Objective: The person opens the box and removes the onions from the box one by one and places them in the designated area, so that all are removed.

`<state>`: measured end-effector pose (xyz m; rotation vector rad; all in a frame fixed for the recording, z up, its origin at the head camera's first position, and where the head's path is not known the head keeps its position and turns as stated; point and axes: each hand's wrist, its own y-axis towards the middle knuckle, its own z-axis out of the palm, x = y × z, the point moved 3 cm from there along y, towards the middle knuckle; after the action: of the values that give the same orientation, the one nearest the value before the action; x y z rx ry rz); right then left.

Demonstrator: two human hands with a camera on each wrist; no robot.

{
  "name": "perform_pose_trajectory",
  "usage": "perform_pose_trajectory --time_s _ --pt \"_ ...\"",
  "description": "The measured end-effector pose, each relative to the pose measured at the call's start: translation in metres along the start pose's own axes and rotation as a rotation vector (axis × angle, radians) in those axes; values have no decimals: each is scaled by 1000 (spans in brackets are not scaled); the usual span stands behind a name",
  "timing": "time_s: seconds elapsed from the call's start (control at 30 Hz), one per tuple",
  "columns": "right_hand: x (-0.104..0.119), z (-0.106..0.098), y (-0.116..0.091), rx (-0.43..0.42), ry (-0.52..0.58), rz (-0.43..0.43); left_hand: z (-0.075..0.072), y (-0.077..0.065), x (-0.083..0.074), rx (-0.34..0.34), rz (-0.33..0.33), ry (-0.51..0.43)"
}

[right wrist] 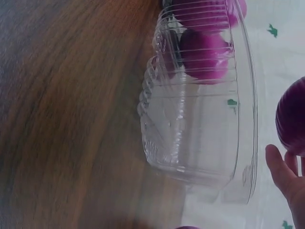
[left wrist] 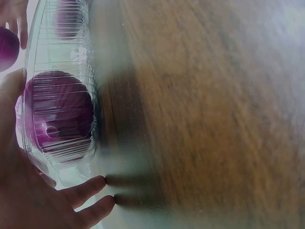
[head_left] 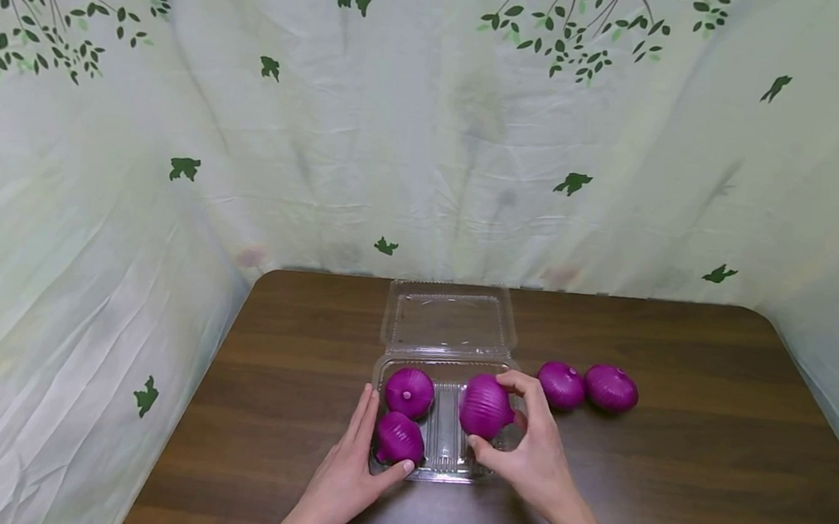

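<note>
My right hand (head_left: 534, 447) grips a purple onion (head_left: 485, 407), thumb below and fingers around its far side. That onion is held above the right half of a clear plastic clamshell container (head_left: 441, 443); in the right wrist view it appears higher than the rim. Two purple onions (head_left: 410, 393) sit along the container's left side, one behind the other. Against that left side my left hand (head_left: 352, 472) rests, fingers straight and thumb at the front corner. The left wrist view shows two of its fingertips (left wrist: 110, 199) down by the tabletop, beside the container wall.
The container's clear lid (head_left: 450, 319) lies folded back toward the far table edge. Right of the container, two more purple onions (head_left: 587, 387) sit side by side on the brown wooden table (head_left: 684, 485). A leaf-printed cloth (head_left: 431, 130) hangs behind the table.
</note>
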<state>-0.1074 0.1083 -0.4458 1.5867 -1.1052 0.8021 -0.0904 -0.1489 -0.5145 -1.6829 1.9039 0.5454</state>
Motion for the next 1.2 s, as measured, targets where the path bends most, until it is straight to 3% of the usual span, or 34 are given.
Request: perform_pose_trajectory --time_s 0.27,0.4,0.5,0.63,0.8,0.93,1.2 --pt "17 -18 1 -5 -76 -13 0 1 0 13 -9 7" --pt "-8 -30 -3 -22 -101 -20 0 1 0 14 -14 13" --pt "-13 -39 -4 -40 -124 4 0 1 0 15 -17 18" --pt "-1 -52 -6 -88 -166 46 0 1 0 16 -17 16" --pt "-25 -68 -11 -130 -226 64 1 0 0 20 -19 12" --pt "-39 -83 -14 -136 -259 56 0 0 0 19 -19 13" --pt "-48 -105 -14 -114 -299 11 0 1 -1 22 -23 16"
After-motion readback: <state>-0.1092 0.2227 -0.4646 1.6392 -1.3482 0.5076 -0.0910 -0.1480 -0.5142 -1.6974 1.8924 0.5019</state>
